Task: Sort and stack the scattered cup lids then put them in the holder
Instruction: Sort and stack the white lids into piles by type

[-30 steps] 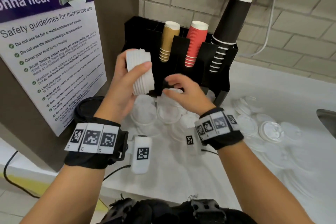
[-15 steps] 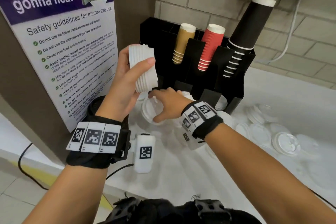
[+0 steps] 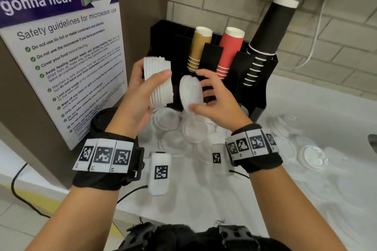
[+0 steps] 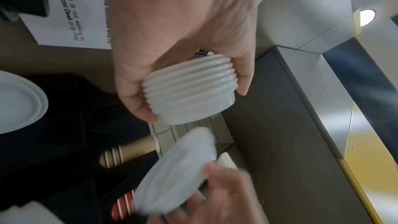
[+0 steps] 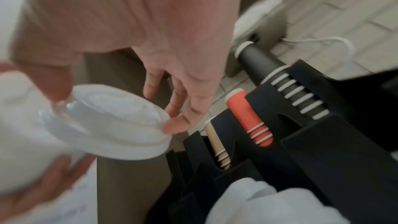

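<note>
The left hand's fingers [image 3: 166, 73] curl round a nested stack of lids [image 3: 158, 83], thumb on the far side, as they did half a second ago. The right hand [image 3: 214, 100], which was then down among the loose lids [image 3: 191, 130] on the white counter [image 3: 306, 199], has come up pinching a single lid [image 3: 190, 92] on edge between thumb and fingertips, just beside the stack's open end. The black holder [image 3: 257, 79] behind is angular and matte, carrying ribbed red cups [image 3: 229, 51], tan cups [image 3: 199, 47] and black cups [image 3: 267, 32]. The stack is ridged, white, cylindrical; the single lid is thin, round, translucent and blurred.
</note>
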`<state>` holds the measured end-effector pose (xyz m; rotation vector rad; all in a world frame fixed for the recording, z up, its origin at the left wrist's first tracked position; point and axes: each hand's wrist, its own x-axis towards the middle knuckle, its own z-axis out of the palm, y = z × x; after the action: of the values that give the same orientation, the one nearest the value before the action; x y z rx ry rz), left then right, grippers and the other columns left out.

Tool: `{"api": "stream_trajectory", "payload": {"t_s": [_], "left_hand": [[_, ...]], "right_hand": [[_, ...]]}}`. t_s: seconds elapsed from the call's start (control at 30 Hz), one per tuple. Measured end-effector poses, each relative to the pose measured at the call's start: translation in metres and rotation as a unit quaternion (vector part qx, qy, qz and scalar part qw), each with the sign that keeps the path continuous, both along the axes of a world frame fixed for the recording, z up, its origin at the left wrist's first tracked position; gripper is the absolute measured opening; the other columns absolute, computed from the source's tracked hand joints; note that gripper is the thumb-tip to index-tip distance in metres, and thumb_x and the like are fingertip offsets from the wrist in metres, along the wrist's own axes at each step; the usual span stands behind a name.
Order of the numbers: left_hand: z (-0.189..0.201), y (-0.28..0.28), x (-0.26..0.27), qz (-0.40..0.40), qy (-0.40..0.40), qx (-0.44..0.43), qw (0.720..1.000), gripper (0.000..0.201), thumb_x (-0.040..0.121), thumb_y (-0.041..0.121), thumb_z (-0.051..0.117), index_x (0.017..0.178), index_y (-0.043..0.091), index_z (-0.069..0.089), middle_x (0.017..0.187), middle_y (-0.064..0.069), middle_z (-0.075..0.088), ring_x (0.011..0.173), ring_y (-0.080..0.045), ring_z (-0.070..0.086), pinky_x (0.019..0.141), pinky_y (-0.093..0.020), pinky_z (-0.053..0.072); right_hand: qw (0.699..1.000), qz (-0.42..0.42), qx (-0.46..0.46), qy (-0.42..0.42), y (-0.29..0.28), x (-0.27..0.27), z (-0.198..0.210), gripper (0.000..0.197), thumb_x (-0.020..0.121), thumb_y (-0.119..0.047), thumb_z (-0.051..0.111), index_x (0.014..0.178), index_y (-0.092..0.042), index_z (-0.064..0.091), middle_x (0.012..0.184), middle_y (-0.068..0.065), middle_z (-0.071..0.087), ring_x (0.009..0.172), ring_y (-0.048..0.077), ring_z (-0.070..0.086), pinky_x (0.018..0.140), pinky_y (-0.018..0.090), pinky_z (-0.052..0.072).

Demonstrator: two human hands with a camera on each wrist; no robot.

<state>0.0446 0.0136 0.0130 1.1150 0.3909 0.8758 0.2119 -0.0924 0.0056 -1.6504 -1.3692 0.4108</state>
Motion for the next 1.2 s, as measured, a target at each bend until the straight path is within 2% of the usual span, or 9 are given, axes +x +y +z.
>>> {"api": "stream_trajectory", "payload": {"t_s": [0.07,0.17,0.5,0.8,0.97,1.03,1.1,1.13,1.2], "left_hand": [[-0.003,-0.003,0.003,-0.023,0.020,-0.009,1.000,0.061,0.065,0.041,0.076,0.121,0.034,0.053,0.106,0.011,0.068,0.099,-0.008,0.068,0.073,-0.031,0.054],[-0.006,-0.010,0.007,-0.075,0.053,-0.011,0.996,0.066,0.072,0.043,0.073,0.132,0.032,0.050,0.129,-0.002,0.062,0.117,-0.022,0.062,0.090,-0.044,0.052],[-0.005,-0.018,0.015,-0.087,0.061,-0.009,0.994,0.062,0.078,0.040,0.064,0.136,0.026,0.046,0.136,-0.010,0.056,0.121,-0.027,0.059,0.082,-0.038,0.054],[-0.010,-0.015,0.015,-0.079,0.075,0.004,0.994,0.062,0.074,0.040,0.069,0.132,0.032,0.048,0.123,0.000,0.062,0.108,-0.018,0.065,0.072,-0.034,0.057],[-0.009,-0.005,0.010,-0.063,0.073,0.009,0.995,0.059,0.072,0.034,0.071,0.128,0.033,0.052,0.118,0.004,0.063,0.105,-0.015,0.064,0.070,-0.032,0.055],[-0.006,0.001,0.006,-0.030,0.058,0.003,0.998,0.053,0.071,0.034,0.072,0.121,0.035,0.054,0.107,0.010,0.065,0.098,-0.010,0.065,0.067,-0.030,0.054],[-0.002,0.007,0.001,0.000,0.044,0.000,0.999,0.050,0.071,0.033,0.071,0.118,0.034,0.053,0.100,0.012,0.065,0.089,-0.006,0.066,0.065,-0.029,0.054],[0.000,0.010,-0.001,0.007,0.038,0.000,0.999,0.051,0.071,0.032,0.070,0.119,0.033,0.052,0.101,0.011,0.064,0.087,-0.005,0.066,0.065,-0.029,0.054],[0.002,0.013,-0.004,0.012,0.035,0.004,0.999,0.053,0.072,0.032,0.070,0.121,0.032,0.050,0.106,0.009,0.062,0.089,-0.007,0.065,0.065,-0.029,0.054]], "right_hand": [[0.993,0.017,0.037,0.108,-0.009,-0.002,0.007,0.067,0.080,-0.016,0.069,0.136,-0.038,0.039,0.120,0.000,0.057,0.100,0.016,0.063,0.083,0.027,0.055],[0.987,0.073,0.048,0.135,-0.017,-0.008,0.013,0.067,0.082,-0.007,0.064,0.140,-0.029,0.040,0.126,0.004,0.056,0.108,0.020,0.062,0.093,0.039,0.053],[0.982,0.113,0.041,0.147,-0.015,-0.015,0.011,0.070,0.077,0.001,0.068,0.133,-0.034,0.045,0.131,-0.001,0.050,0.118,0.015,0.056,0.085,0.037,0.056],[0.984,0.106,0.041,0.136,-0.009,-0.018,0.007,0.067,0.076,-0.006,0.073,0.128,-0.037,0.046,0.129,-0.003,0.050,0.117,0.016,0.056,0.081,0.033,0.056],[0.986,0.120,0.018,0.114,-0.003,-0.013,0.008,0.073,0.078,-0.011,0.074,0.136,-0.038,0.040,0.133,-0.004,0.050,0.119,0.013,0.056,0.094,0.037,0.053],[0.993,0.091,-0.019,0.075,0.001,-0.010,0.007,0.068,0.081,-0.012,0.071,0.136,-0.035,0.040,0.132,-0.006,0.052,0.120,0.009,0.054,0.096,0.034,0.051],[0.992,0.075,-0.094,-0.043,0.009,-0.012,0.001,0.052,0.083,-0.014,0.070,0.130,-0.021,0.051,0.127,-0.004,0.056,0.116,0.011,0.054,0.096,0.034,0.048],[0.973,0.088,-0.152,-0.146,0.013,-0.016,-0.004,0.046,0.083,-0.019,0.070,0.127,-0.018,0.056,0.125,-0.001,0.057,0.116,0.016,0.053,0.097,0.036,0.046],[0.886,0.128,-0.273,-0.352,0.021,-0.032,-0.021,0.046,0.083,-0.032,0.068,0.126,-0.021,0.057,0.123,0.002,0.056,0.118,0.023,0.047,0.096,0.039,0.041]]}}
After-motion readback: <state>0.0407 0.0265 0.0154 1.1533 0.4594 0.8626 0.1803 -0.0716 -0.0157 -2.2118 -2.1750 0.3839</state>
